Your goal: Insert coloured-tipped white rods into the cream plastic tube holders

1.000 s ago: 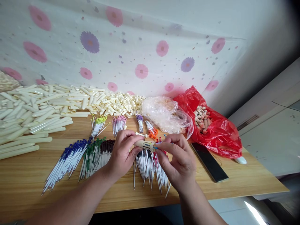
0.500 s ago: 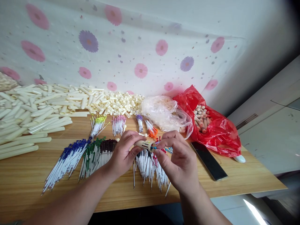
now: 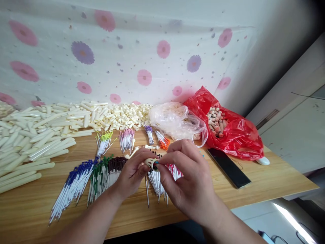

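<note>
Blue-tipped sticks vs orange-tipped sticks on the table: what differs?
Count: the blue-tipped sticks form a big, spread-out pile; the orange-tipped sticks are a small bunch.
Pose: the blue tips point away from the person; the orange tips point toward them, angled right.
Place: blue lies at the near left, orange farther back beside the clear plastic bag.
Shared: thin white shafts with coloured ends, lying flat.

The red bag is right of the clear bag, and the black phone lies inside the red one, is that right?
Not quite: the head view shows the black phone lying on the wooden table, in front of the red bag, not inside it. The red bag is right of the clear bag.
</note>
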Motion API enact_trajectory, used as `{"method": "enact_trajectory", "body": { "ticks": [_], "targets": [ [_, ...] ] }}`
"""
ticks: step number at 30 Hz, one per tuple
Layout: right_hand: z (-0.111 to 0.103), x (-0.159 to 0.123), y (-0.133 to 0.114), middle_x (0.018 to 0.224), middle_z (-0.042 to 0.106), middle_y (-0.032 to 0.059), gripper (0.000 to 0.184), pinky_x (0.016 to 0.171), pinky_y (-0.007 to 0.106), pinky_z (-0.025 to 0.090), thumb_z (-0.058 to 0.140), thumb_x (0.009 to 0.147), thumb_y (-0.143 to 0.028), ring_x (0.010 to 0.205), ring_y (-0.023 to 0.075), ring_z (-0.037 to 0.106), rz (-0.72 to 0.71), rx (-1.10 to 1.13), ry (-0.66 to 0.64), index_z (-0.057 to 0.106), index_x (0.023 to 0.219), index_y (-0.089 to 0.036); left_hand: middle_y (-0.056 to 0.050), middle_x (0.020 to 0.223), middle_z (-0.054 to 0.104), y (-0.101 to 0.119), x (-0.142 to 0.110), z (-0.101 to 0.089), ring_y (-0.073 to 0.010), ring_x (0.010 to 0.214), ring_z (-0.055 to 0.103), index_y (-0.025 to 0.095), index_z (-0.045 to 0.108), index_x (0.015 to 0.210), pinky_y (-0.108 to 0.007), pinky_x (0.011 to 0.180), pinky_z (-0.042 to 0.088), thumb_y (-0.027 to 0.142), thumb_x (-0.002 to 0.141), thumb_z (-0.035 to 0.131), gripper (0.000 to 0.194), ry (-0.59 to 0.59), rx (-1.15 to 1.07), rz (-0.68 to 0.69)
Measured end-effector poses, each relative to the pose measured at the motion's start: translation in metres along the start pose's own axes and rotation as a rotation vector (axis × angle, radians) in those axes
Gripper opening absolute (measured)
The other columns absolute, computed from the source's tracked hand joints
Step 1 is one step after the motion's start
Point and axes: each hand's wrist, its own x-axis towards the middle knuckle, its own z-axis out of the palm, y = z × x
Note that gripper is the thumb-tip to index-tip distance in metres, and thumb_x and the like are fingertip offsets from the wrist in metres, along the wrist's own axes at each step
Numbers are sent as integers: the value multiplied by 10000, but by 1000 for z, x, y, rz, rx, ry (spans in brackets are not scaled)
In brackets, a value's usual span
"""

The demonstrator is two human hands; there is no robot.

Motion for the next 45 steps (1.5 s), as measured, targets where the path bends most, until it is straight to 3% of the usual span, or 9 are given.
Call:
{"method": "enact_trajectory", "body": {
  "ticks": [7, 12, 18, 23, 28, 34, 45],
  "targets": [
    [4, -4, 4, 780, 552, 47, 98, 651, 334, 422, 565, 773, -94, 740, 177, 512, 47, -28, -6, 625, 774, -172, -60, 920, 572, 0, 0, 0, -197, 870, 545, 217, 627, 1044, -311, 757, 452, 468, 911, 456, 332, 94, 107, 53],
    [1, -1, 6, 785, 566, 42, 135, 670, 328, 428, 552, 805, -80, 750, 176, 511, 15, -89, -32, 626, 780, -190, -68, 878, 594, 2, 2, -1, -204, 839, 557, 189, 635, 1023, -324, 749, 461, 501, 909, 433, 389, 21, 88, 7],
    [-5, 5, 6, 809, 592, 41, 111, 677, 315, 421, 570, 825, -95, 757, 168, 513, -31, -175, -186, 634, 799, -181, -47, 813, 572, 1, 1, -1, -185, 773, 523, 192, 646, 1024, -307, 709, 448, 502, 916, 416, 402, -66, 70, -31],
    [-3, 4, 9, 774, 612, 45, 118, 689, 319, 433, 563, 843, -104, 736, 164, 531, -62, -182, -148, 639, 787, -174, -47, 837, 581, -1, 1, -1, -186, 783, 526, 190, 638, 1035, -300, 694, 436, 498, 919, 412, 399, -66, 40, -43],
    [-6, 1, 10, 781, 633, 43, 164, 655, 303, 443, 521, 873, -98, 721, 158, 551, -63, -69, -107, 658, 864, -188, -49, 849, 590, 1, 2, -1, -190, 805, 544, 202, 639, 1028, -318, 743, 442, 470, 912, 454, 346, -19, 20, -2],
    [-4, -2, 6, 736, 616, 51, 137, 663, 323, 443, 529, 867, -131, 715, 172, 536, -31, -117, -91, 629, 781, -168, -57, 859, 593, 4, 2, -1, -198, 816, 562, 197, 639, 991, -317, 732, 453, 500, 890, 481, 356, 45, 51, 0],
    [4, -5, 12, 714, 605, 36, 116, 648, 302, 411, 568, 839, -127, 694, 163, 518, 36, -103, -88, 618, 744, -171, -72, 959, 590, 3, -2, -2, -211, 911, 570, 232, 616, 1122, -349, 769, 491, 392, 916, 491, 288, 275, 512, 240]
  ]
}}
